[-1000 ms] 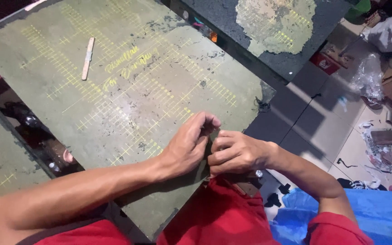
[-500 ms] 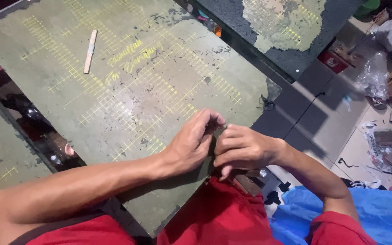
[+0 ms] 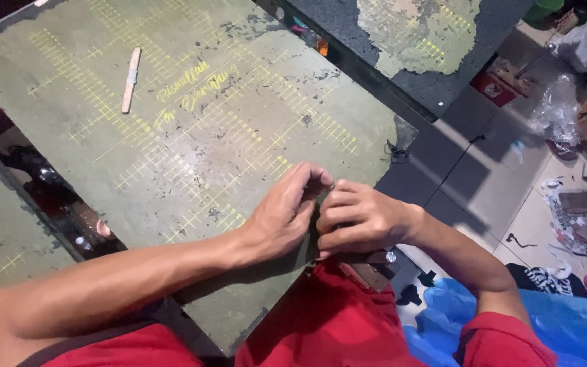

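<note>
Both hands meet at the near edge of the worn green cutting mat (image 3: 191, 136): left hand (image 3: 285, 219) and right hand (image 3: 358, 221) curled fingertip to fingertip, pinching something too small to identify. Best kept low over the mat, grip steady; wooden stick (image 3: 130, 79) lies well apart.

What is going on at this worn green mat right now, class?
A person in red clothes has both hands together at the near edge of a worn green cutting mat. The left hand and the right hand meet fingertip to fingertip, pinching something too small and hidden to identify. A flat wooden stick lies untouched at the mat's far side. Scraps and bags litter the tiled floor to the right.
</note>
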